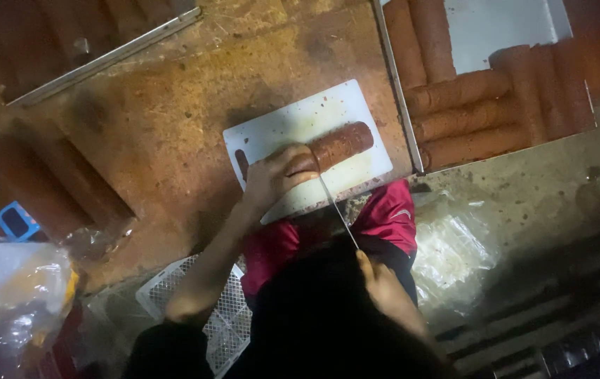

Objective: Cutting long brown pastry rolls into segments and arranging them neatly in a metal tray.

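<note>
**Blade close to fingers on the sausage**

Dim, stained table (166, 119) carries a white cutting board (293, 126). Left hand (275, 175) clamps the sausage log (335, 146); right hand (377, 277) grips a knife (335, 207) just beside those fingers. A slip could nick them.

Smooth white plastic cutting board (293, 130), stained; thin shiny metal knife blade (335, 207); crinkled glossy clear plastic bags (454, 249); rough, speckled worktop (166, 119).
</note>
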